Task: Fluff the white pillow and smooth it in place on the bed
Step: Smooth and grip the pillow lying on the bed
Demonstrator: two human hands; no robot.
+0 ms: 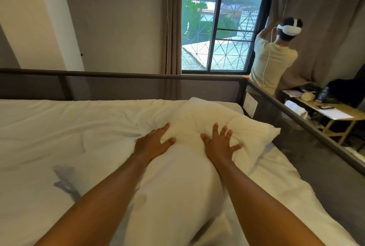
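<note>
A white pillow [223, 115] lies near the far right corner of the bed [59, 127], on the white sheet. Both my palms press flat on its near part. My left hand [153, 143] rests on the pillow's left side with fingers spread. My right hand [220, 143] lies flat toward its right side, fingers fanned apart. A second long white cushion or bunched bedding [177, 196] runs between my forearms toward me.
A dark rail [118, 74] edges the bed's far side and a mesh rail [296, 115] its right side. Another person [272, 58] stands at the curtain by the window [223, 28]. A cluttered wooden table [325, 107] sits beyond the right rail.
</note>
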